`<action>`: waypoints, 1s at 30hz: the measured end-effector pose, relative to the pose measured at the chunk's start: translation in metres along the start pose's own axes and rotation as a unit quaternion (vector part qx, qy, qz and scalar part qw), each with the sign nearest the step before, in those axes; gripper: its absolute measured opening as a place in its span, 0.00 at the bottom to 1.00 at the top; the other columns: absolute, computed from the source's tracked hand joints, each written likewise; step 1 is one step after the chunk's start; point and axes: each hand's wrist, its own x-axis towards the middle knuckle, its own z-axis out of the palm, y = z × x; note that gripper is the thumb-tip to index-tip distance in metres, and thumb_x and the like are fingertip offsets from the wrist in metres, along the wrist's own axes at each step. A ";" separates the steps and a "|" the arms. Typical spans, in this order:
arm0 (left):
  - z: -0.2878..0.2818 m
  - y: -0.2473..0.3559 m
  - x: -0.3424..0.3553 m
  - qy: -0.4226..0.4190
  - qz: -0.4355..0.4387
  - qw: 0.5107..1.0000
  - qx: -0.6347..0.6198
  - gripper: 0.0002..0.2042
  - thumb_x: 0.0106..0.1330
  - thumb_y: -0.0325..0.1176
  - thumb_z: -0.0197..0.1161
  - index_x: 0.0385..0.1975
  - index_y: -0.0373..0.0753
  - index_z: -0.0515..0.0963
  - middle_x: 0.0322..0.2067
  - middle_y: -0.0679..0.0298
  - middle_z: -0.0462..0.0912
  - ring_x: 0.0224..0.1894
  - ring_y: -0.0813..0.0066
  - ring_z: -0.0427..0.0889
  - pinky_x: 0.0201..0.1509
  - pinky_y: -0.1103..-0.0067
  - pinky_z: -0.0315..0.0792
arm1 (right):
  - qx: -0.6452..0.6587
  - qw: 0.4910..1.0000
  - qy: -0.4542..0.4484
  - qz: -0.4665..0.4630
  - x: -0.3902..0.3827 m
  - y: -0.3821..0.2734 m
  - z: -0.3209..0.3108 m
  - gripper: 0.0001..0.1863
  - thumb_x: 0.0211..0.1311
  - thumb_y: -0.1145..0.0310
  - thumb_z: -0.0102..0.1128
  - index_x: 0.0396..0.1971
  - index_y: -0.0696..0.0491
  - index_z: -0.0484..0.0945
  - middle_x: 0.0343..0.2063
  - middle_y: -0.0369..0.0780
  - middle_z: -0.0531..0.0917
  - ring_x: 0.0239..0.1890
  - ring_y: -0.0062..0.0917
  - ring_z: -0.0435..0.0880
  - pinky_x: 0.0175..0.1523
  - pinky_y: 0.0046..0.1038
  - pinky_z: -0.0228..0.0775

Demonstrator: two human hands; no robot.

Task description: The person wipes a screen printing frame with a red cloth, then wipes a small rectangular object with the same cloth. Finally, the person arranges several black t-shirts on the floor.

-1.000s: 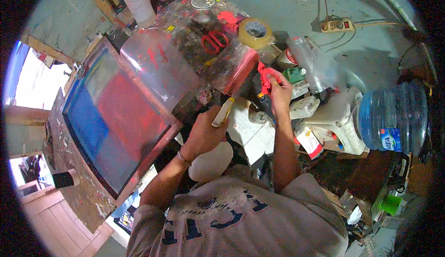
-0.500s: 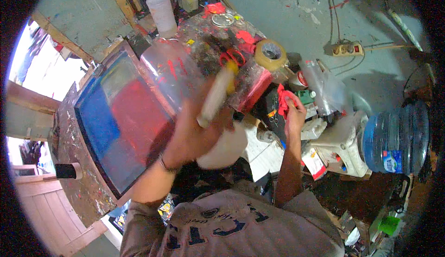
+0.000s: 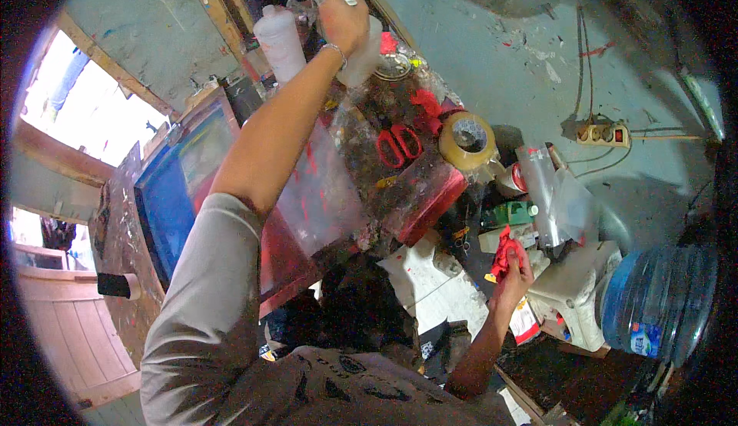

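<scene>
Left fingers (image 3: 335, 5) grip spray bottle (image 3: 361, 63); right fingers (image 3: 520, 263), red cloth (image 3: 503, 254); spattered table (image 3: 394, 98) beside greenish wall (image 3: 492, 61).

Left arm (image 3: 280, 138) reaching far forward from the lower left, nearly straight at the elbow, its bare forearm slanting up toward the upper middle of the view; left hand (image 3: 344, 23), farthest from the torso (image 3: 338, 391), with fingers curled in a grip; right forearm (image 3: 490, 335) nearer the body, angled forward and outward; right hand (image 3: 513, 280) raised, fingers drawn together
</scene>
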 end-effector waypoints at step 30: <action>-0.170 0.116 -0.185 -0.375 -0.027 0.922 -0.086 0.30 0.57 0.19 0.63 0.63 0.35 0.65 0.60 0.47 0.71 0.64 0.50 0.68 0.67 0.64 0.62 | -0.169 0.978 -0.056 -0.112 0.040 0.012 0.069 0.14 0.63 0.69 0.63 0.48 0.56 0.82 0.40 0.40 0.85 0.40 0.26 0.83 0.48 0.30 0.76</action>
